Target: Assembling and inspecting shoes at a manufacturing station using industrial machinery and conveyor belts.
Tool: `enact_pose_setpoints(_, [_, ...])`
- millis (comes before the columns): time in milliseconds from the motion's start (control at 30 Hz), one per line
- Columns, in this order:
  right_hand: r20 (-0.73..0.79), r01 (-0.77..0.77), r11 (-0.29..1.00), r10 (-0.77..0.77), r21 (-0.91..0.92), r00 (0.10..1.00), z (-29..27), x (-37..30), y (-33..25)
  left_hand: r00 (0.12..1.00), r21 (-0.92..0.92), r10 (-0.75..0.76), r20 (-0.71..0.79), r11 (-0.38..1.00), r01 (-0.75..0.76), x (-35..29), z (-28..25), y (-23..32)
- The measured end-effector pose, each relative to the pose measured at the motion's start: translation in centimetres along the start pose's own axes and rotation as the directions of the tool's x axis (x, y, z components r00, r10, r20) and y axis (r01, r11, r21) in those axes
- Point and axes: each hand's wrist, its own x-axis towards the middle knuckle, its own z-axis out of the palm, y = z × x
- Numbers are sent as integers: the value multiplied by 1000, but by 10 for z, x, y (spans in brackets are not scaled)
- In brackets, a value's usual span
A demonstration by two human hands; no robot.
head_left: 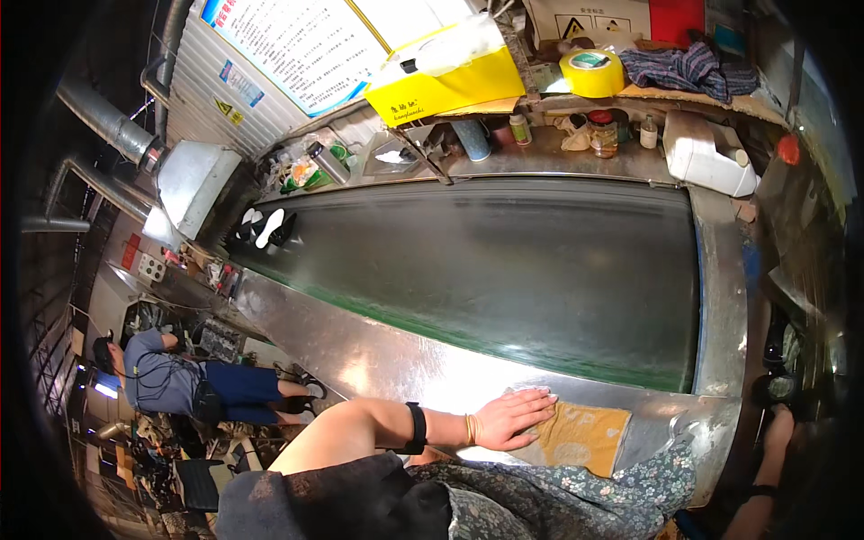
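Observation:
My left hand [515, 420] lies flat on the metal ledge at the near side of a belt, fingers stretched out. Its fingertips touch the edge of a yellow-brown square pad [589, 436], which rests on a grey sheet. A dark band and a thin yellow bracelet circle that wrist. At the far right my right hand [778, 430] reaches down into a dim area beside dark objects; its fingers are too small and dark to make out. The dark green conveyor belt [504, 261] carries black-and-white shoe parts [268, 229] at its far left end.
Behind the belt, a shelf holds a yellow box [450, 76], a yellow tape roll [592, 72] and plaid cloth [688, 70]. Below stand a red-lidded jar [603, 135], a white jug [706, 153] and a thermos [328, 162]. A person [180, 378] works at left.

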Motion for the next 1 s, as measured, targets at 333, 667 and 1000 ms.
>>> enact_pose_setpoints(333, [-157, -383, 770, 522, 511, 839, 4, -359, -285, 998, 19, 47, -33, 999, -47, -4, -5, -10])
enact_pose_setpoints(667, [-165, -375, 902, 412, 214, 896, 82, -507, -363, 990, 16, 138, 11, 990, -138, 0, 19, -5])
enact_pose_setpoints(1000, [97, -324, 946, 325, -31, 941, 140, -486, -316, 992, -1, 111, -56, 994, -111, 0, 19, -4])
